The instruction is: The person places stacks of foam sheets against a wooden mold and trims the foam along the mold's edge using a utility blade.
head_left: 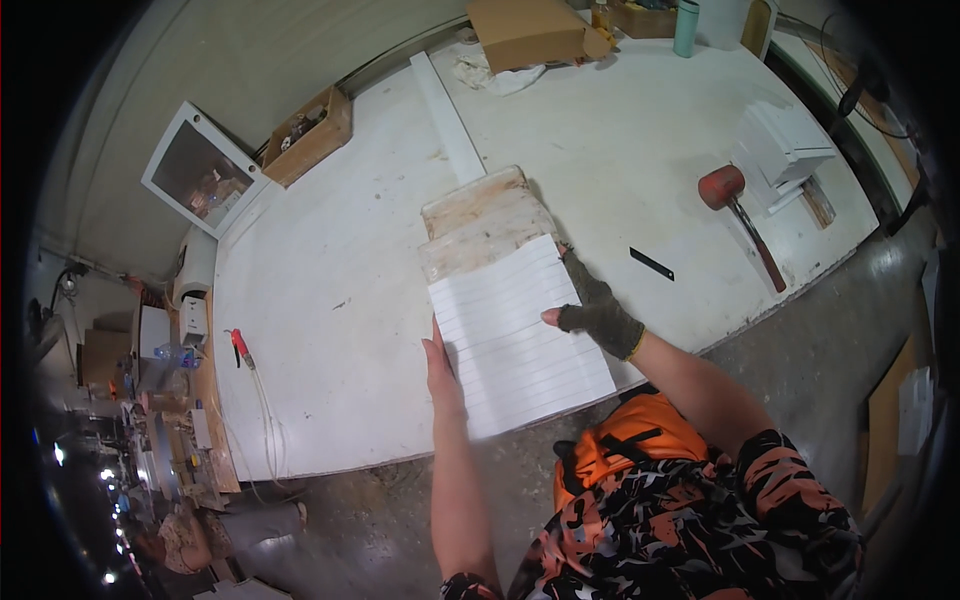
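Note:
A white rectangular panel with parallel lines [520, 335] lies between my hands at the near edge of the table. Bare, my left hand [440, 372] grips its left edge, with most of the fingers hidden. My right hand [600, 312], in a dark fingerless glove, holds the right side, its thumb lying on top. Just beyond the panel, partly covered by it, is a worn, stained pale slab [485, 225]. A short black strip [652, 264] rests on the table to the right of my gloved hand.
A red-headed mallet [722, 187] and white blocks [785, 150] occupy the right side. A long white strip [447, 115] runs beyond the slab. Farther back stand a cardboard box [535, 35] and a green bottle [686, 28]. Left are a wooden tray [308, 135] and a red-handled air gun [239, 345].

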Demonstrator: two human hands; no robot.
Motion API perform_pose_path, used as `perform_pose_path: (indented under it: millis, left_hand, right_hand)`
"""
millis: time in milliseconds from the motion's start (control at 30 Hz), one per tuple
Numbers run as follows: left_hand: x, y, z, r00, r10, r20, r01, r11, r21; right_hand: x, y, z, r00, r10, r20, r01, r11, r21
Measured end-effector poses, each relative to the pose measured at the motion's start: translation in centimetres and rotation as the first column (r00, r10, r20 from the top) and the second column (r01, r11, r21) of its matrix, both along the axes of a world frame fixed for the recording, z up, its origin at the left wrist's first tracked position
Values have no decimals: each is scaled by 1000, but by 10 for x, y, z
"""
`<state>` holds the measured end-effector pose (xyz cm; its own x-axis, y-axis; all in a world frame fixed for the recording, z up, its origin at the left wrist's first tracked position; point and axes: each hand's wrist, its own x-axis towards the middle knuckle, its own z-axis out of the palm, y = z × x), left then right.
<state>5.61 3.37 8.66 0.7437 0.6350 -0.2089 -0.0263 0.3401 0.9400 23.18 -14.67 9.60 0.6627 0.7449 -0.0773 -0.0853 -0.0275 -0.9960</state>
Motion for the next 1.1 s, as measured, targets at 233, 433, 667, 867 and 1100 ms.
perform_pose_path:
  millis: [233,433,667,867,1100]
  left_hand:
    - [0,2,-6,999,24,28,-25,999,35]
    - [0,4,-12,999,34,12,-34,999,38]
    - [0,-7,4,1000,9,28,-11,997,80]
    - [-57,-31,-9,984,144,106,-149,988,34]
    - [-94,-95,-20,998,61,23,-65,905,421]
  right_hand:
    - [1,7,-19,992,-39,118,36,999,23]
    - [-3,5,-2,995,-30,98,33,999,-22]
    - [5,-8,-12,999,-27,-44,30,998,58]
    - [-32,-79,-20,919,129,374,-102,991,-92]
    - [-84,-101,-32,786,117,607,-40,989,-140]
